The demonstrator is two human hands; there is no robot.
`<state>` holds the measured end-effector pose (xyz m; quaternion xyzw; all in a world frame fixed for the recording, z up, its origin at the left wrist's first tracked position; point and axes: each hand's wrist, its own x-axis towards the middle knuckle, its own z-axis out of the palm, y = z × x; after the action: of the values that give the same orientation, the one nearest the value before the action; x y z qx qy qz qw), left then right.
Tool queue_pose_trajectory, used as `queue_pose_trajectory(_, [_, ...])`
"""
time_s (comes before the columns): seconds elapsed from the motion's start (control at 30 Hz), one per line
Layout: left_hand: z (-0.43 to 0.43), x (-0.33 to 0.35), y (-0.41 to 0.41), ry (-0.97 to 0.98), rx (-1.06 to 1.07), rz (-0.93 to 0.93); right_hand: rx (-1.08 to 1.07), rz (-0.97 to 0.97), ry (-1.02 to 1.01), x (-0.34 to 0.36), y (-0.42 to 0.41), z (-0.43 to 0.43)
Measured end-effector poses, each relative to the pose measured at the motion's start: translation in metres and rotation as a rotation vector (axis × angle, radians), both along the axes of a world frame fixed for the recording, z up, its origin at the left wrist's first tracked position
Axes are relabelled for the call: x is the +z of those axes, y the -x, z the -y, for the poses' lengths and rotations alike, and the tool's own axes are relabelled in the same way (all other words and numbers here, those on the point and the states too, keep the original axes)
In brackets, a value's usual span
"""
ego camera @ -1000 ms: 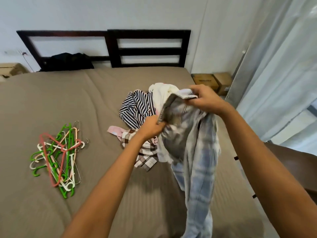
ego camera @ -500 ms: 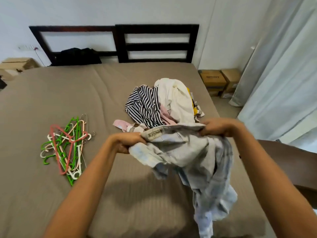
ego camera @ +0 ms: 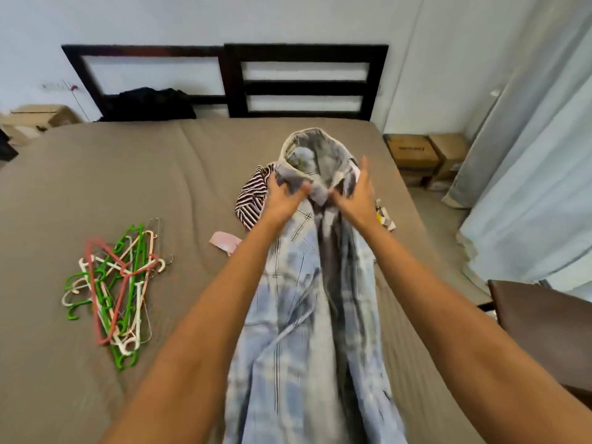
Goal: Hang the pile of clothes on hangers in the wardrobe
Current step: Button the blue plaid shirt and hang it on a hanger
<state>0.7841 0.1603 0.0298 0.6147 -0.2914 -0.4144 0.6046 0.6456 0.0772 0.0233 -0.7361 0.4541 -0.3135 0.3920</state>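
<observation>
Item: blue plaid shirt (ego camera: 304,315). Half a second ago it was bunched between two fists; now it is lying stretched lengthwise down the bed (ego camera: 128,187), collar toward the bed's head, covering most of the clothes pile (ego camera: 253,200).
Left hand (ego camera: 283,200) is gripping the collar.
Right hand (ego camera: 355,197) is stretching its fingers straight, thumb touching cloth.
Hangers (ego camera: 118,290) are lying unmoved on the bed, on the left hand's side.

Lower centre, the plaid shirt (ego camera: 298,331) is pale blue and white with thin dark lines. Just above left, a striped garment (ego camera: 253,200) is black and white. At frame left, the hangers (ego camera: 118,290) are green, pink and white on a taupe bedcover (ego camera: 96,174).
</observation>
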Motion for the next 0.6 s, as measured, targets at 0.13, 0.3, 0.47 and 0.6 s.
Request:
queue_pose_trajectory(0.13, [-0.031, -0.100, 0.007, -0.412, -0.194, 0.510, 0.188, -0.345, -0.066, -0.084, 0.028, -0.023])
queue_pose_trajectory(0.3, [-0.110, -0.208, 0.056, -0.659, -0.442, 0.495, 0.280, -0.635, -0.323, -0.197, 0.082, -0.077])
queue_pose_trajectory(0.47, [-0.167, -0.282, 0.093, -0.918, -0.367, 0.577, 0.263, -0.835, -0.476, -0.255, 0.116, -0.123])
queue_pose_trajectory(0.6, [-0.185, -0.302, 0.099, -0.970, -0.319, 0.622, 0.049, -0.548, -0.459, -0.271, 0.137, -0.145])
